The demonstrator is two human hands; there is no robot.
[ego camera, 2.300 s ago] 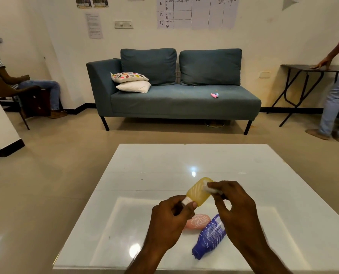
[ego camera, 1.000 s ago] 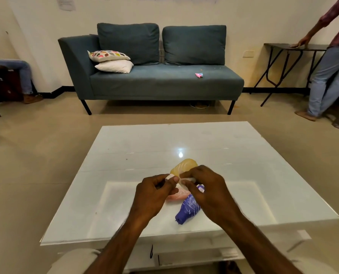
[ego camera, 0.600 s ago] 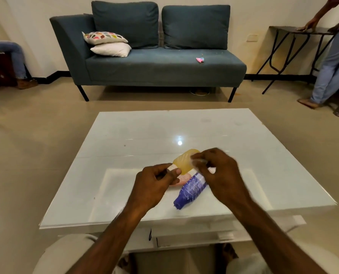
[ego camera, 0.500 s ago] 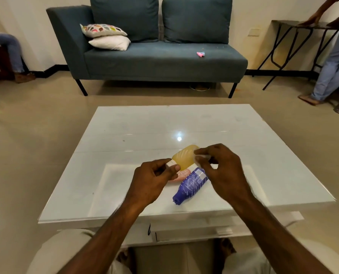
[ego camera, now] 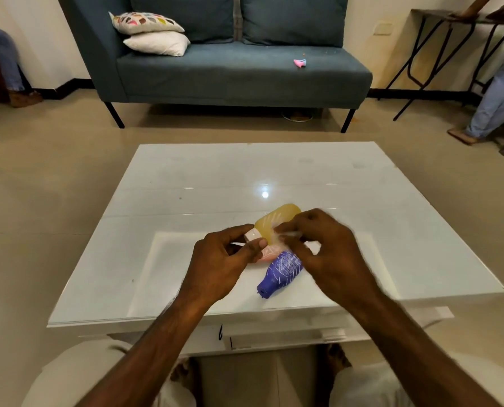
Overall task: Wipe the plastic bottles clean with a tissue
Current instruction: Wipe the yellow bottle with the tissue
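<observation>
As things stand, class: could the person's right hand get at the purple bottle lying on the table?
Probably yes. The right hand hovers directly over the purple bottle, with nothing between them. But it is pinching a tissue against the yellow bottle, so it would have to leave that first.

Both forearms are bare from wrist to elbow, with no sleeve, watch, ring or band showing on the left hand [ego camera: 215, 265] or the right hand [ego camera: 330, 254]. The knees wear pale, cream-coloured trousers. Bare toes show on the floor between them.
</observation>
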